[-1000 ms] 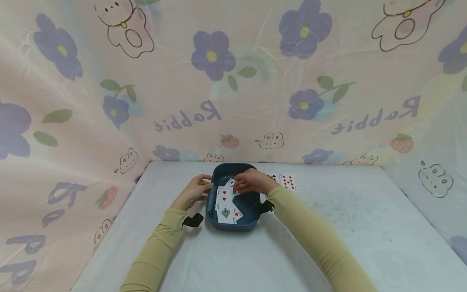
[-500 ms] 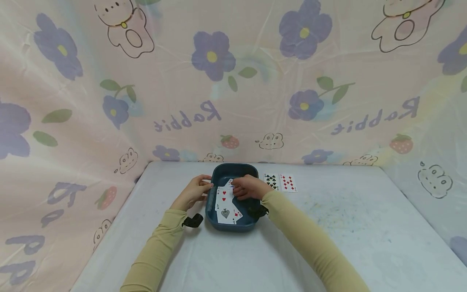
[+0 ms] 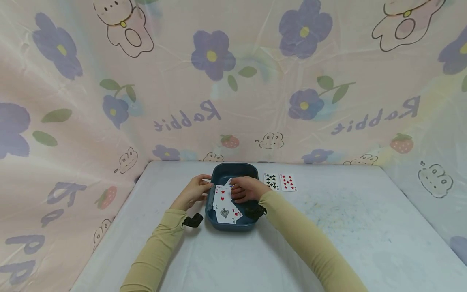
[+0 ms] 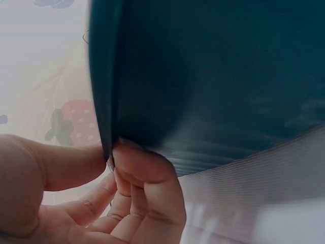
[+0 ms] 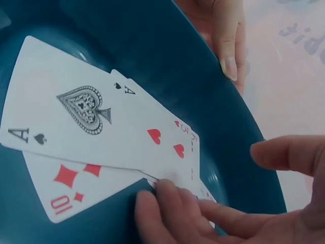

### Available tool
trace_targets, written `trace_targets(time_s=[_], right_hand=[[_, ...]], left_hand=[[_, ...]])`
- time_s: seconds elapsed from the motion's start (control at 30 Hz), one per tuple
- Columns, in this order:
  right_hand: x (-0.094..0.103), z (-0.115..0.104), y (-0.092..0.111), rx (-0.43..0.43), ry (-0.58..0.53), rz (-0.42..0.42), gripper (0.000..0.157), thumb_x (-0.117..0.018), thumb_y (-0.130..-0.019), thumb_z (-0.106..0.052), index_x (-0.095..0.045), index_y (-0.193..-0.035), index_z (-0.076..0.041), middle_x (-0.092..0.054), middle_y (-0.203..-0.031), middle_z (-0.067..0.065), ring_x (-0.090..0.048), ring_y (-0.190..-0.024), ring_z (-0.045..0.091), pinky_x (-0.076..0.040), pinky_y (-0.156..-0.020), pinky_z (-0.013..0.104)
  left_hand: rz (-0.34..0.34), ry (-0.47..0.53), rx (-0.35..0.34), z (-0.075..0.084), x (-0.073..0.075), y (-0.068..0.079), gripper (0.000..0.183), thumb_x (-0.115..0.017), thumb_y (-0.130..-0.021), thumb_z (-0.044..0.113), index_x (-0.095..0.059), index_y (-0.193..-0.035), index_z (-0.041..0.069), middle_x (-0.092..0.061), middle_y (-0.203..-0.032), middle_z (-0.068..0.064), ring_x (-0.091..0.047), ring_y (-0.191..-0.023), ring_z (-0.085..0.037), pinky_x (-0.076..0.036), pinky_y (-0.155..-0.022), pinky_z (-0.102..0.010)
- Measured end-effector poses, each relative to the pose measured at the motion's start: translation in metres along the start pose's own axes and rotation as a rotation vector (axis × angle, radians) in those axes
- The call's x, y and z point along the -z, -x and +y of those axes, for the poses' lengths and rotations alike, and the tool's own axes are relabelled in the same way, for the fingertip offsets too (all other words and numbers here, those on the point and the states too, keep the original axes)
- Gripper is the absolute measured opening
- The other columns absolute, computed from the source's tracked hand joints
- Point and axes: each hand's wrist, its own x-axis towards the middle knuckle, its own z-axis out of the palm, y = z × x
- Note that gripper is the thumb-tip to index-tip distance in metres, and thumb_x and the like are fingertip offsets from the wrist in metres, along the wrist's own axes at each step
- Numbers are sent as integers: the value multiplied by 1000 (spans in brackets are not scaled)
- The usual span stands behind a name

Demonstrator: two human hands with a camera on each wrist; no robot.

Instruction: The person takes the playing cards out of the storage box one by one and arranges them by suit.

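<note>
My left hand pinches the left rim of a dark blue plastic tub between thumb and fingers, as the left wrist view shows. Overlapping playing cards lie face up inside the tub. An ace of spades lies in front, beside a hearts card with a 5 in its corner, and a ten of diamonds sticks out beneath. My right hand reaches into the tub. Its loosely bent fingers touch the edge of the hearts card, while the thumb stands apart. More card edges are partly hidden under the fingers.
On the white table, right of the tub, a clubs card and a diamonds card lie face up side by side. Printed cloth walls off the back and sides. My right forearm crosses over the table.
My right hand has moved slightly left and toward me inside the tub, uncovering the clubs card on the table. The hearts card has shifted a little left. My left hand has stayed at the rim.
</note>
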Motion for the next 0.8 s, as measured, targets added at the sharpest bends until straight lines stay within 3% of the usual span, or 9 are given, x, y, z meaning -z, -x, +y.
trace_targets(time_s=[0.53, 0.8], right_hand=[[-5, 3, -3, -18, -16, 36, 36, -58, -91, -13, -52, -121, 6, -57, -114, 20, -58, -104, 32, -46, -91, 45], [-5, 4, -6, 11, 73, 38, 27, -62, -89, -7, -59, -113, 3, -63, -105, 15, -61, -95, 26, -48, -89, 41]], left_hand=[[-1, 5, 15, 0, 0, -2, 36, -55, -97, 9, -49, -132, 9, -58, -104, -13, -61, -82, -21, -50, -61, -28], [-7, 1, 11, 1, 0, 0, 35, -56, -97, 10, -49, -132, 8, -58, -104, -13, -59, -82, -20, -49, -61, -28]])
